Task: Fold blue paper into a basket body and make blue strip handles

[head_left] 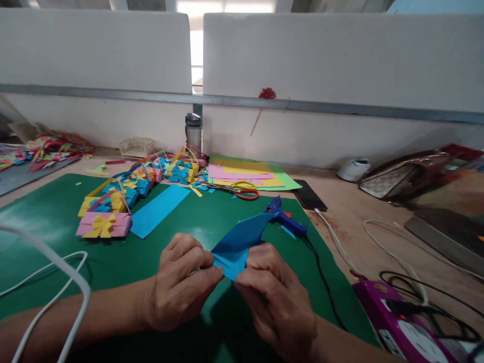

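Note:
A folded sheet of blue paper (237,247) is held up over the green mat (181,312), its far flap standing up. My left hand (185,282) pinches its left edge between thumb and curled fingers. On the other side, my right hand (274,287) grips the right edge the same way, thumb on the near fold. Just beyond my right hand lies a blue glue gun (287,218), partly behind the paper. A flat blue paper strip (161,210) rests on the mat beyond my left hand.
Small paper baskets (108,222) line the mat's left side. Scissors (242,190), coloured sheets (242,171) and a bottle (193,132) stand or lie at the back. A phone (310,194) and purple power strip (401,322) are rightward. A white cable (71,275) crosses at left.

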Demonstrator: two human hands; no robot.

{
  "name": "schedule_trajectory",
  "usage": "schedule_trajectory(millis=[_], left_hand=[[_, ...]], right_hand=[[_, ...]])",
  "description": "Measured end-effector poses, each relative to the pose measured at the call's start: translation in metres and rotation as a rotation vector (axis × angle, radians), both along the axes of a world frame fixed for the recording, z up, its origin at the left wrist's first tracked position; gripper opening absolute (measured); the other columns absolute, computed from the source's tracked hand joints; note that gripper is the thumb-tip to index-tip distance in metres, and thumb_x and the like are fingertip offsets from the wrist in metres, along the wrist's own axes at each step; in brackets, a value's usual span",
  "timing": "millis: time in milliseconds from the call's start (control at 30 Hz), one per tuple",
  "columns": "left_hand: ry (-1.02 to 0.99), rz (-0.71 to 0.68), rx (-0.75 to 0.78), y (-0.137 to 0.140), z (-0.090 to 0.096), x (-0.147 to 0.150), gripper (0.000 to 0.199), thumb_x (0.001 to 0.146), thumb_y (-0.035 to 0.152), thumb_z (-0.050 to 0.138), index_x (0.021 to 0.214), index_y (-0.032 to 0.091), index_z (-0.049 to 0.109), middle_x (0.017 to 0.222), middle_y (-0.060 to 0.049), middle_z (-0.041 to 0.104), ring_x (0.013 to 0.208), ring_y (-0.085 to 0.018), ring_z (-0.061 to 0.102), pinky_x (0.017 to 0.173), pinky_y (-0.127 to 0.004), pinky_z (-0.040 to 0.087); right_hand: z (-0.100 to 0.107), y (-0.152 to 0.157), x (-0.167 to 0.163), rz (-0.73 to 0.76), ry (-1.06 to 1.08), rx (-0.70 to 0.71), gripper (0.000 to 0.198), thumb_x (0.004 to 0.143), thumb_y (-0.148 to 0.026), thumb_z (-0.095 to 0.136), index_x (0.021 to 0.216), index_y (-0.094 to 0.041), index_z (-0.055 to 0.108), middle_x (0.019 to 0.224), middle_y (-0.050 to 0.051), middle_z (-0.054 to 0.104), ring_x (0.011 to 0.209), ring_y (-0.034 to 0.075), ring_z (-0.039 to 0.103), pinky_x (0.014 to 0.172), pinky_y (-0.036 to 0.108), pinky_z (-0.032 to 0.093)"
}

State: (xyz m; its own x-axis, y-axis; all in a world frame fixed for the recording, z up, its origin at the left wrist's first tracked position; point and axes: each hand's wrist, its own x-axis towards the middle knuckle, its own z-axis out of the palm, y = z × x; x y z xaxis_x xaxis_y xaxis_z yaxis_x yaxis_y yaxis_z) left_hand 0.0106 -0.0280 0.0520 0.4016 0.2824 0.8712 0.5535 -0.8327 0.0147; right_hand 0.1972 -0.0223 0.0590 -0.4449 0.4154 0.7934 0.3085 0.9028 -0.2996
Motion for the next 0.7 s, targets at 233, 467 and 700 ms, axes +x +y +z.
schedule_trajectory(millis=[233, 467, 700], left_hand=[[0.101, 0.015, 0.090, 0.010, -0.005, -0.008, 0.008, 0.082, 0.008, 0.054, 0.079, 0.012, 0.061, 0.068, -0.005, 0.062, 0.061, -0.015, 0.050, 0.055, -0.030, 0.039], [0.132, 0.032, 0.091, 0.018, -0.012, -0.009, 0.007, 0.083, 0.009, 0.054, 0.079, 0.012, 0.059, 0.068, -0.006, 0.064, 0.060, -0.015, 0.050, 0.056, -0.030, 0.038], [0.088, 0.021, 0.077, 0.016, -0.011, -0.008, 0.010, 0.083, 0.008, 0.052, 0.078, 0.013, 0.059, 0.068, -0.006, 0.064, 0.060, -0.016, 0.049, 0.056, -0.031, 0.038]], right_hand=[[-0.004, 0.003, 0.002, -0.009, -0.006, 0.037, 0.021, 0.075, 0.002, 0.050, 0.083, -0.017, 0.054, 0.072, 0.002, 0.050, 0.069, 0.014, 0.047, 0.062, 0.030, 0.040], [-0.006, 0.002, 0.003, -0.039, -0.003, 0.000, 0.020, 0.078, 0.000, 0.049, 0.083, -0.019, 0.054, 0.070, 0.001, 0.050, 0.069, 0.014, 0.048, 0.062, 0.030, 0.039], [-0.003, 0.003, 0.004, -0.045, -0.026, 0.019, 0.021, 0.076, 0.000, 0.051, 0.083, -0.019, 0.055, 0.070, 0.000, 0.049, 0.069, 0.014, 0.047, 0.062, 0.030, 0.039]])
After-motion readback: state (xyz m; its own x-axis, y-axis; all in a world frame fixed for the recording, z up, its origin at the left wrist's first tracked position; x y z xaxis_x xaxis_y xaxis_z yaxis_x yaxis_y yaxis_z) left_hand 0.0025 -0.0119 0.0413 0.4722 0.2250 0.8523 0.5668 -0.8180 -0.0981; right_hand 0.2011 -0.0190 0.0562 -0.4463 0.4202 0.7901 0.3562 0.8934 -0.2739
